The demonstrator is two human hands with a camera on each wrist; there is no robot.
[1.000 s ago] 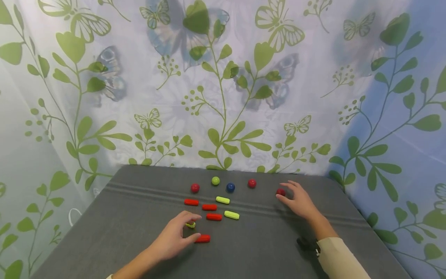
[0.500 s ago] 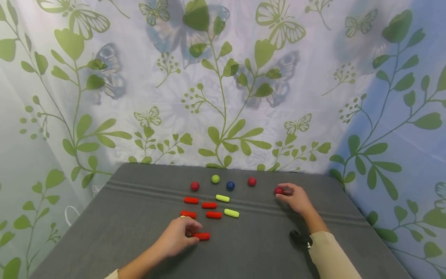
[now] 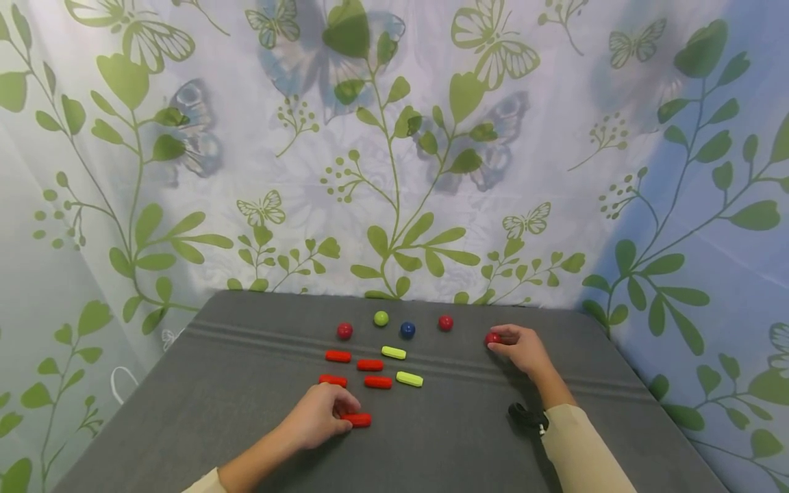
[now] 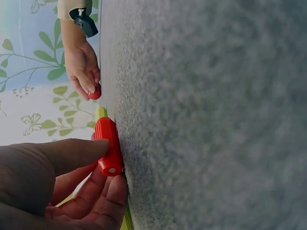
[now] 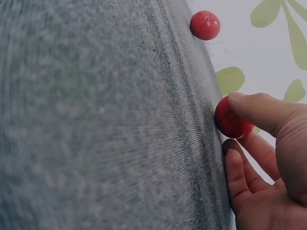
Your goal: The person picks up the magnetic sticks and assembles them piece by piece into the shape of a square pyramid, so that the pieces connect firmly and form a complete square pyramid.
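My left hand (image 3: 320, 414) pinches a red ribbed bar (image 3: 359, 420) near the table's front. In the left wrist view, the thumb presses on this bar (image 4: 110, 148) and the fingertips curl under its near end. A yellow-green piece (image 4: 128, 219) shows partly behind those fingers. At the right, my right hand (image 3: 520, 348) holds a red ball (image 3: 492, 338) between thumb and fingers. The right wrist view has the thumb on top of the ball (image 5: 229, 119), which is touching or very near the cloth. Another red bar (image 3: 333, 380) lies just beyond my left hand.
More red bars (image 3: 378, 382) and two yellow-green bars (image 3: 409, 378) lie mid-table on grey cloth (image 3: 456, 438). Behind them sit a green ball (image 3: 381, 318), a blue ball (image 3: 407, 330) and two red balls (image 3: 446, 322). A patterned curtain (image 3: 419, 171) rises behind the table.
My left hand has closed from a spread pose onto the red bar, covering the yellow-green piece beside it. My right hand's fingers have closed round the red ball, which shifted slightly left.
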